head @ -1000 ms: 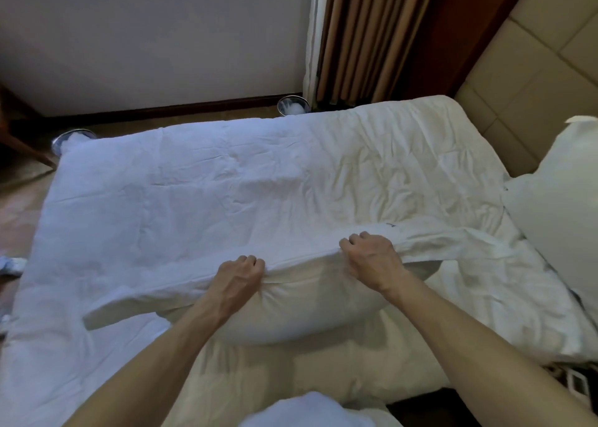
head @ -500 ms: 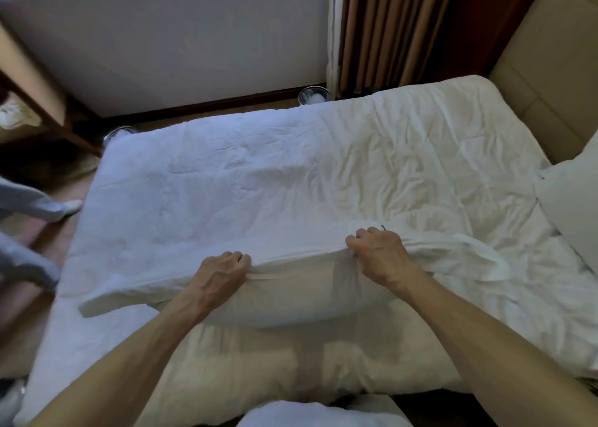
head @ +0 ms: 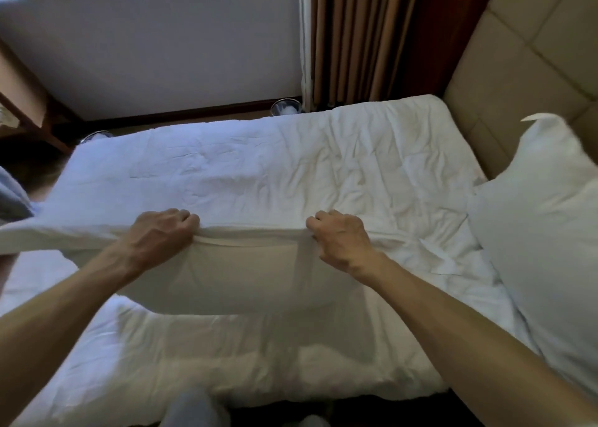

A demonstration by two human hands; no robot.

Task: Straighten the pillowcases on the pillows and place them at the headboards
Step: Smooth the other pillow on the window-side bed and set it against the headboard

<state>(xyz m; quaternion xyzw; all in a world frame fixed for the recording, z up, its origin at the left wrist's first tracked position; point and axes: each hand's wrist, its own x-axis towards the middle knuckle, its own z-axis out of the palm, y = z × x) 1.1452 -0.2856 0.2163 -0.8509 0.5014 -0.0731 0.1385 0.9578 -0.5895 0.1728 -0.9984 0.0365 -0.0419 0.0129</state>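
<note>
In the middle of the frame both hands are clenched on the top edge of a pillowcase (head: 64,236). The left hand (head: 163,232) and right hand (head: 341,238) sit apart along that edge, knuckles up, fingers curled into bunched cloth. The pillow (head: 242,284) hangs below and between them, a soft cream bulge rounded at the bottom, raised off the bed (head: 275,167) and casting a shadow on it. A loose flat flap of the case runs out to the left edge of the frame. The bed's white cover is creased and quilted.

At the right a second pillow (head: 550,232), white and plump, stands against the padded beige headboard (head: 517,54); the frame cuts off its right side. Brown pleated curtains (head: 362,38) hang at upper centre. The fingertips of both hands are hidden in the fabric.
</note>
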